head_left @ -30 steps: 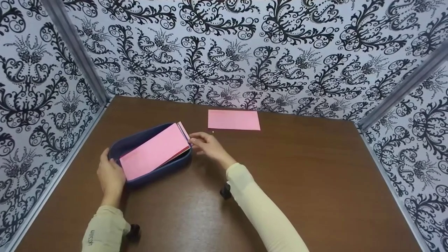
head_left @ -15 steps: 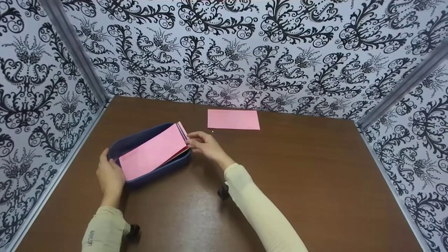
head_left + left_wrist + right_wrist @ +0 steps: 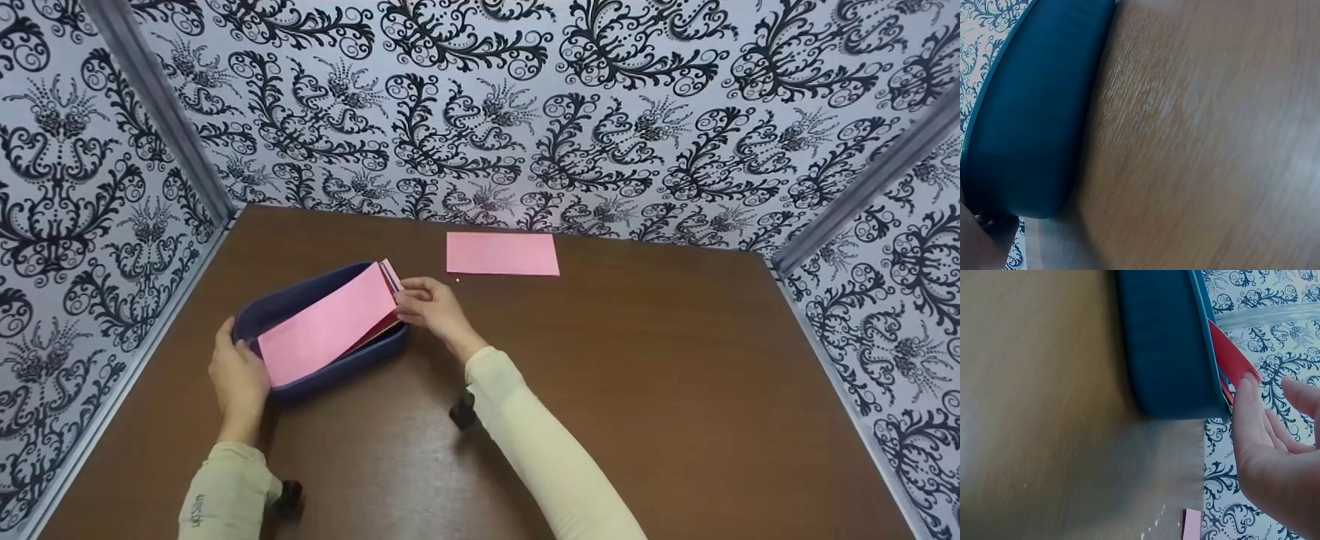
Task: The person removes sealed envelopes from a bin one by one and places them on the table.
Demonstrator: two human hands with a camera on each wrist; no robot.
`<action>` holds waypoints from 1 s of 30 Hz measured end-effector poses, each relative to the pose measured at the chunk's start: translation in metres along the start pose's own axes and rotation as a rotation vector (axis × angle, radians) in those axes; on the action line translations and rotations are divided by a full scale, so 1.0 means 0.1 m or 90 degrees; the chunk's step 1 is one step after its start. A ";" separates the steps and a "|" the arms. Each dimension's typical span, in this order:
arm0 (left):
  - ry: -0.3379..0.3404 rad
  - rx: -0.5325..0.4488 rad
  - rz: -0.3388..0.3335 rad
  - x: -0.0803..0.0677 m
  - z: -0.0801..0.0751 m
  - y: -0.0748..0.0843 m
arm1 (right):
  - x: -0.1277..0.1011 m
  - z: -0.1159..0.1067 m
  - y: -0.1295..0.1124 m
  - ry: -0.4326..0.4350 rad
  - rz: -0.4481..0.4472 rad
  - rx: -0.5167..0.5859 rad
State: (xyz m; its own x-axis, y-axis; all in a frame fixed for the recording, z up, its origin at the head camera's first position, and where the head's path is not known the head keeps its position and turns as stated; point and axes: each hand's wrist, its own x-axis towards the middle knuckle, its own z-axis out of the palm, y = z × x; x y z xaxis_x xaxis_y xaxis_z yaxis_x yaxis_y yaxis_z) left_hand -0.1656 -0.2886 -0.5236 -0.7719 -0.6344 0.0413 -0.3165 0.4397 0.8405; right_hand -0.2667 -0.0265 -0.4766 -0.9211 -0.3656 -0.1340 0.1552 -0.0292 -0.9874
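My left hand [image 3: 238, 379] holds the left end of a dark blue oval bin [image 3: 334, 381], its thumb over the rim. A stack of long papers lies slantwise in the bin, with a pink paper [image 3: 326, 330] on top and a red layer and several other edges below it. The fingertips of my right hand [image 3: 436, 309] grip the right end of the pink paper, lifting it a little off the stack. In the right wrist view, the right thumb [image 3: 1247, 399] presses the corner of a reddish paper [image 3: 1233, 354] that sticks out over the bin's rim. The left wrist view shows mostly the bin's outer wall [image 3: 1033, 112].
Another pink paper [image 3: 502, 253] lies flat on the brown table [image 3: 637, 375], near the back wall. A tiny white speck [image 3: 457, 280] is just in front of it. Patterned walls [image 3: 480, 112] enclose the table at the back and both sides.
My right hand has moved slightly left, pushing the right end of the top pink paper with it, so more of the red layer shows. The left hand and the bin have stayed put.
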 end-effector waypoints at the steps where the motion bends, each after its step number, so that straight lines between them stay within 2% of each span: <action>1: 0.000 0.000 -0.001 0.00 0.00 0.00 | 0.00 0.01 0.00 0.000 0.007 -0.001; 14: -0.001 0.006 -0.004 0.01 0.02 0.00 | 0.04 0.09 0.08 0.022 0.045 -0.023; 23: 0.002 0.003 -0.001 0.00 0.01 0.00 | 0.08 0.13 0.14 0.060 0.035 -0.039; 30: -0.004 -0.001 -0.003 -0.01 -0.01 0.00 | 0.06 0.19 0.16 0.101 -0.001 -0.075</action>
State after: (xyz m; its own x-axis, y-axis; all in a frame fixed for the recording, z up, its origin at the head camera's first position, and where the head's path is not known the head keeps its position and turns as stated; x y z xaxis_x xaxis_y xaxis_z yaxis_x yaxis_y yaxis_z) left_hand -0.1648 -0.2884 -0.5232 -0.7735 -0.6329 0.0344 -0.3188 0.4353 0.8419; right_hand -0.2633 -0.0466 -0.4914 -0.9675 -0.2142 -0.1347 0.1194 0.0827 -0.9894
